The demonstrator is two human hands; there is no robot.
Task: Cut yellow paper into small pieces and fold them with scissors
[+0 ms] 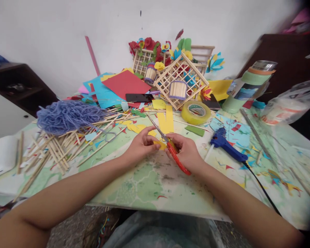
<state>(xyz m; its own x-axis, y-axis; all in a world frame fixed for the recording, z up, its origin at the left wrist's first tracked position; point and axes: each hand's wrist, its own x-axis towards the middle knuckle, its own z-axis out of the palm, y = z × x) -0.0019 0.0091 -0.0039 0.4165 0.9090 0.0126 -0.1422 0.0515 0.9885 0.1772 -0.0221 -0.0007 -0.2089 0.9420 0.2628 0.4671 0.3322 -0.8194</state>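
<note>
My right hand (184,151) grips a pair of red-handled scissors (176,155), with the steel blades pointing up and to the left. My left hand (142,145) holds a small piece of yellow paper (160,145) at the blades, and my fingers partly hide it. Strips of yellow paper (165,119) lie just beyond my hands. A blue hot glue gun (226,146) rests to the right of my right hand, its black cord trailing toward the table's front corner.
The table has a map-printed cover (147,186) strewn with paper scraps. Purple yarn (67,117) and loose wooden sticks (54,151) lie left; a yellow tape roll (196,113), stick lattice frames (181,81), paper flowers (150,44), and a plastic bag (291,103) lie beyond and right.
</note>
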